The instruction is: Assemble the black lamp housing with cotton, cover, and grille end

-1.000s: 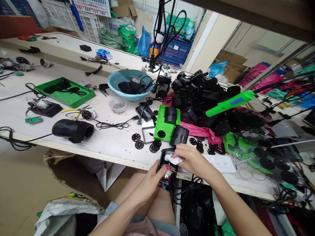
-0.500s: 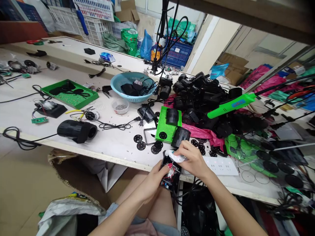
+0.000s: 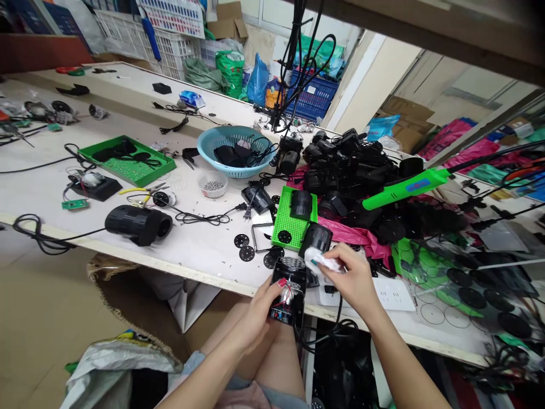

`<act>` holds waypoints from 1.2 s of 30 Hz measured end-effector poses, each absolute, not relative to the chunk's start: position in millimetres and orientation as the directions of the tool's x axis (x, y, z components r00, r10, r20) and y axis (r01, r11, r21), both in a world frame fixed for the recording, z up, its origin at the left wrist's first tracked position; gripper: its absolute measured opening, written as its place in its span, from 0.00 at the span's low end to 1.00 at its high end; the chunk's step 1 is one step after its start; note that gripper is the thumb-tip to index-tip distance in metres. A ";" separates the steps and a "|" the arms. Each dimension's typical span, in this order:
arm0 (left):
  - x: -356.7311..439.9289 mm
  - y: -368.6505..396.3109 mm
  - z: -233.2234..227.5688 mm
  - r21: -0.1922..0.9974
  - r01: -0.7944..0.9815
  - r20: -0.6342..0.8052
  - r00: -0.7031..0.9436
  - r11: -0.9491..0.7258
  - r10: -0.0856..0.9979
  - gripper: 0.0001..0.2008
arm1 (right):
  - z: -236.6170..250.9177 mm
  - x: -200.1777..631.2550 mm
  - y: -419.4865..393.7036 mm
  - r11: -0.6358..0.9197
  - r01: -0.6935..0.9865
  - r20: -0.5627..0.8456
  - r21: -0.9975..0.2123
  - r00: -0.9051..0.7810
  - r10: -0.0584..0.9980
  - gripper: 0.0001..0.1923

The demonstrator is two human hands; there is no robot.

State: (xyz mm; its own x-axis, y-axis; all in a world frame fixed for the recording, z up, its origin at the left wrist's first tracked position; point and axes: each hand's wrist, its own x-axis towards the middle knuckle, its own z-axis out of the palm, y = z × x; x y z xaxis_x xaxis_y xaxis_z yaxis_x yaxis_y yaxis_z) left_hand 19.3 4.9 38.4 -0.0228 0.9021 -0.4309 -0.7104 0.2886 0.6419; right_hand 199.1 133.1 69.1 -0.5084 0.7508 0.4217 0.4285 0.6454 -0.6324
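Observation:
My left hand [image 3: 263, 309] is closed around an opened black device housing [image 3: 290, 271], held just over the table's front edge. A small motor, red wires and a circuit board show inside it, and a round perforated face is at its far end. Pinched in my right hand [image 3: 355, 279] is a crumpled white cloth or tissue [image 3: 317, 257], a little right of the housing and apart from it. Beyond the cloth lies another black cylindrical housing [image 3: 317, 236], next to a green perforated basket [image 3: 282, 218]. A black cable [image 3: 340, 321] hangs below my right hand.
Black perforated discs [image 3: 246, 253] lie left of the basket. Further back are a tub of screws [image 3: 213, 186], a blue colander [image 3: 208, 149] and a green tray [image 3: 170, 167]. A pile of black devices [image 3: 353, 159] and a green-handled tool [image 3: 404, 189] fill the right. A white power strip [image 3: 394, 294] lies near the edge.
My right hand has drawn the white cloth away from the housing, up and to the right. The housing's round perforated end now shows. The whole view has shifted slightly.

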 end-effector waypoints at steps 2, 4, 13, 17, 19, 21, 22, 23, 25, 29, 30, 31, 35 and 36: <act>18.1 -0.6 33.4 0.612 -0.722 -0.461 0.006 0.323 0.887 0.17 | 79.5 188.3 137.2 0.604 0.451 0.446 -0.657 -0.414 0.794 0.03; 17.5 -7.2 28.7 0.577 -0.738 -0.477 0.042 0.349 0.878 0.17 | 92.0 165.2 144.0 0.565 0.426 0.412 -0.707 -0.402 0.818 0.02; 9.6 -27.9 20.7 0.476 -0.817 -0.484 0.067 0.326 0.873 0.17 | 77.1 37.9 191.0 0.528 0.368 0.177 -0.765 -0.668 0.723 0.13; 0.5 -29.1 16.0 0.487 -0.821 -0.475 0.035 0.296 0.879 0.16 | 72.5 67.4 167.6 0.524 0.367 0.170 -0.769 -0.673 0.720 0.16; -0.2 -27.0 14.6 0.481 -0.830 -0.475 0.024 0.282 0.879 0.17 | 76.3 97.7 145.2 0.509 0.374 0.173 -0.775 -0.650 0.740 0.13; 1.8 -23.5 14.9 0.466 -0.838 -0.467 0.042 0.285 0.884 0.19 | 79.0 129.3 119.8 0.470 0.392 0.168 -0.791 -0.599 0.783 0.11; 3.3 -21.7 15.6 0.457 -0.841 -0.460 0.054 0.288 0.886 0.20 | 78.8 143.9 106.6 0.428 0.395 0.152 -0.813 -0.565 0.811 0.10; 5.0 -19.9 16.3 0.446 -0.846 -0.454 0.067 0.292 0.888 0.20 | 77.5 157.1 93.1 0.390 0.403 0.136 -0.828 -0.531 0.836 0.10; 7.7 -17.6 17.2 0.412 -0.865 -0.445 0.086 0.288 0.892 0.20 | 72.0 178.4 66.8 0.334 0.436 0.107 -0.835 -0.467 0.878 0.08; 10.9 -18.5 15.7 0.396 -0.879 -0.365 0.115 0.266 0.924 0.20 | 57.0 199.2 22.7 0.296 0.469 0.090 -0.832 -0.413 0.906 0.04; 11.7 -19.3 15.5 0.419 -0.867 -0.344 0.121 0.268 0.931 0.23 | 53.8 200.4 14.7 0.295 0.475 0.092 -0.829 -0.404 0.910 0.04; 12.9 -19.9 15.7 0.450 -0.850 -0.334 0.123 0.273 0.934 0.28 | 51.0 200.5 8.0 0.296 0.479 0.101 -0.826 -0.391 0.915 0.03; 19.9 -17.5 21.4 0.557 -0.778 -0.399 0.055 0.290 0.915 0.36 | 41.4 195.6 -6.8 0.311 0.453 0.184 -0.836 -0.303 0.935 0.05; 21.8 -15.9 23.3 0.577 -0.764 -0.417 0.029 0.289 0.909 0.37 | 39.0 194.3 -8.8 0.319 0.444 0.205 -0.837 -0.285 0.936 0.05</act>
